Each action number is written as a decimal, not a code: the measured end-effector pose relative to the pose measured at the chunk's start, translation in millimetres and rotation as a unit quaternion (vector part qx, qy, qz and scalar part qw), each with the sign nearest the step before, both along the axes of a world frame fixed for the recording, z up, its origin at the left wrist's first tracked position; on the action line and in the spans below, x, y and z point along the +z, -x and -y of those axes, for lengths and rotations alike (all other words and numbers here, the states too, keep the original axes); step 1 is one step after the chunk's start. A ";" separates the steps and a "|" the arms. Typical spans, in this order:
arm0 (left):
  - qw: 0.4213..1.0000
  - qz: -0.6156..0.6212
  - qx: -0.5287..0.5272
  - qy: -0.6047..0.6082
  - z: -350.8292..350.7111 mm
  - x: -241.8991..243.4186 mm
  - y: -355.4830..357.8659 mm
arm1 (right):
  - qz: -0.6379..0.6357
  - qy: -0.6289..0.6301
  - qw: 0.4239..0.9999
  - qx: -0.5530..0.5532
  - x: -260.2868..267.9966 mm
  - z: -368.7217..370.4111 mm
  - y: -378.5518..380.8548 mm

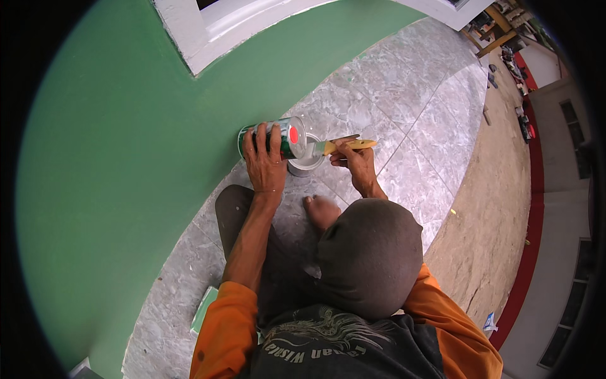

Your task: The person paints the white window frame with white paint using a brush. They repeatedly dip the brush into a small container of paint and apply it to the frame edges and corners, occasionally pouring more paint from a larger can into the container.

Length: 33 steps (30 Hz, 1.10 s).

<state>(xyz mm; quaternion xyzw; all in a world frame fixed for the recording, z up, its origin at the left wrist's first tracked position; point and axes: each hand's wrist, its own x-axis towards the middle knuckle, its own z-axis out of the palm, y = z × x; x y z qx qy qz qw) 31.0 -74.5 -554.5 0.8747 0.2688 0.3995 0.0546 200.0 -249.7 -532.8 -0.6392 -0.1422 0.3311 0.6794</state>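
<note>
My left hand (265,154) grips a green-and-silver metal can (286,147), tilted on its side, with a red spot near its right end. Below that end stands an open metal can (305,168) with whitish content inside. In my right hand (357,163) is a paintbrush (352,146) with a yellow handle. Its bristles point left, over the mouth of the lower can and close to the tilted can. A thin dark flat piece (349,137) shows beside the brush handle; I cannot tell whether my fingers hold it too.
A green wall (118,142) with a white frame (203,42) rises at left. Grey marbled tiles (416,109) cover the floor. My bare foot (322,211) is near the lower can. A green box-like object (204,308) sits by my left sleeve. Bare ground (497,189) borders the tiles.
</note>
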 end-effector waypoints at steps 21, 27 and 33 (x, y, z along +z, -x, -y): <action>0.999 0.009 -0.005 -0.032 0.0 -5.4 -4.1 | 0.017 -0.010 1.000 0.008 -3.4 2.1 -0.9; 0.999 0.035 0.004 0.017 5.7 1.0 2.9 | 0.066 0.004 0.997 0.042 5.6 1.8 1.3; 0.985 0.110 0.011 0.130 24.6 10.8 21.3 | 0.142 0.066 0.985 0.075 20.6 -2.6 -0.8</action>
